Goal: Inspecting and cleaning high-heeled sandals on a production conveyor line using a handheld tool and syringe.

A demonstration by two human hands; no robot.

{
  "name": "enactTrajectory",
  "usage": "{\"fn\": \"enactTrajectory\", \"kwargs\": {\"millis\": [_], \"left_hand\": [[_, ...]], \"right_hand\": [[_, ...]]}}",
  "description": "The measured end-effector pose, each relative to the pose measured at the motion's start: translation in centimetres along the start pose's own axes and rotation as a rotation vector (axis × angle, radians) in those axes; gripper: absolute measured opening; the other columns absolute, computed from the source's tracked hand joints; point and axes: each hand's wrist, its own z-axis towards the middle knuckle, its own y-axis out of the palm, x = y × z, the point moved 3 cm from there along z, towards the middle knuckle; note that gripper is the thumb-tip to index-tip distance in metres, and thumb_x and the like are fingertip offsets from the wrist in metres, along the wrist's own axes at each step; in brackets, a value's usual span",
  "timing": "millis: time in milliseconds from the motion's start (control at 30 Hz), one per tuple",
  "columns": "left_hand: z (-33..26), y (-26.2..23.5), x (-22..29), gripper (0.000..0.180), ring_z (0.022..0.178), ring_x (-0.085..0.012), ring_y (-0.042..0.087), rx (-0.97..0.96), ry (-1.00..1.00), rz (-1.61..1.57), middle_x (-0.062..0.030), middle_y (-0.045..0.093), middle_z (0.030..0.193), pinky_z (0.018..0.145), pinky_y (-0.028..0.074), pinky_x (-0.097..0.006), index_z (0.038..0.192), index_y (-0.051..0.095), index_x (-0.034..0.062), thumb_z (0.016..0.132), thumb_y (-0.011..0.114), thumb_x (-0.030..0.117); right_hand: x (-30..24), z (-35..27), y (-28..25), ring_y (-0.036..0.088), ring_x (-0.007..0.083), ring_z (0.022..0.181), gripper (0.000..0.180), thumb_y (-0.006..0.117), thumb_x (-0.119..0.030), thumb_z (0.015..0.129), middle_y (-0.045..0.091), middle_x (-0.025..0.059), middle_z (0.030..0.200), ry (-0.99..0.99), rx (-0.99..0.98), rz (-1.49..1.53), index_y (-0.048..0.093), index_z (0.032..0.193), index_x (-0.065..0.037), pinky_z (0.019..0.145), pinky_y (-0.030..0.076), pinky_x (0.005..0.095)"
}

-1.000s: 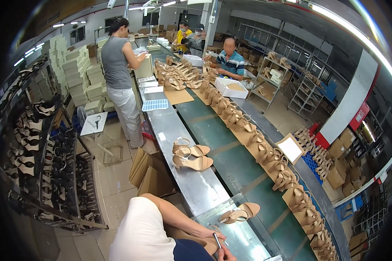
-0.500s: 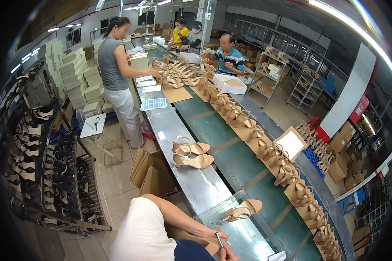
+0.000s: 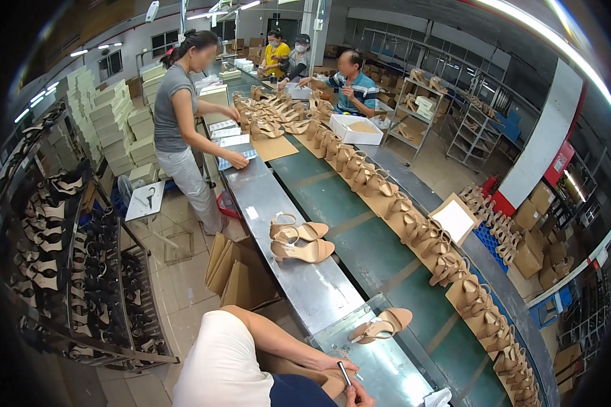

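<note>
At the lower edge, my left hand [image 3: 330, 361] is closed on a tan high-heeled sandal [image 3: 334, 384], partly hidden by my arm and clothes. A slim, silver, pen-like tool [image 3: 344, 372] is pinched in my right hand [image 3: 361, 395], its end close to the sandal and my left fingers. Just beyond my hands, a single tan sandal [image 3: 381, 325] lies on the glass-like sheet [image 3: 402, 374] at the bench edge. Farther up the metal bench stands a pair of tan sandals [image 3: 303, 244].
A green conveyor [image 3: 370, 241] runs beside the metal bench [image 3: 312, 285], with a long row of tan sandals [image 3: 424, 234] on cardboard. Folded cartons [image 3: 234, 275] and a shoe rack [image 3: 105, 271] stand left. A co-worker [image 3: 183, 115] is across the bench; others sit farther back.
The standing co-worker has leaned forward, one hand now over the blue sheet on the bench. My hands stay nearly in place on the sandal and pen-like tool.
</note>
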Motion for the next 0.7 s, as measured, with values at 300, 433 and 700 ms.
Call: {"fn": "enactTrajectory", "kwargs": {"millis": [300, 433, 700], "left_hand": [[2.2, -2.1, -0.7, 0.038, 0.059, -0.0192, 0.06, -0.089, 0.003, -0.019, -0.0094, 0.063, 0.073, 0.051, 0.049, -0.03, 0.08, 0.058, 0.0051, 0.086, 0.051, 0.042], [2.2, -2.3, -0.6, 0.039, 0.059, -0.0193, 0.06, -0.091, 0.029, 0.012, -0.0096, 0.063, 0.073, 0.051, 0.05, -0.03, 0.082, 0.058, 0.005, 0.086, 0.051, 0.043], [1.4, -1.4, -0.6, 0.04, 0.055, -0.0166, 0.06, -0.036, 0.015, 0.01, -0.0082, 0.061, 0.069, 0.046, 0.049, -0.026, 0.083, 0.057, 0.0034, 0.091, 0.043, 0.04]], "right_hand": [[-0.2, 0.0, 0.0, 0.052, 0.017, 0.062, 0.034, 0.049, -0.018, 0.091, 0.057, 0.0144, 0.068, 0.101, -0.055, -0.039, 0.051, 0.123, -0.009, 0.06, 0.044, 0.0294], [-0.1, 0.0, 0.0, 0.053, 0.017, 0.063, 0.034, 0.049, -0.018, 0.091, 0.058, 0.0149, 0.07, 0.118, -0.064, -0.03, 0.052, 0.123, -0.009, 0.06, 0.045, 0.0294], [-2.6, -0.1, -0.5, 0.059, 0.0231, 0.072, 0.033, 0.049, -0.019, 0.091, 0.063, 0.019, 0.083, 0.176, -0.099, -0.059, 0.052, 0.121, -0.007, 0.067, 0.046, 0.0325]]}}
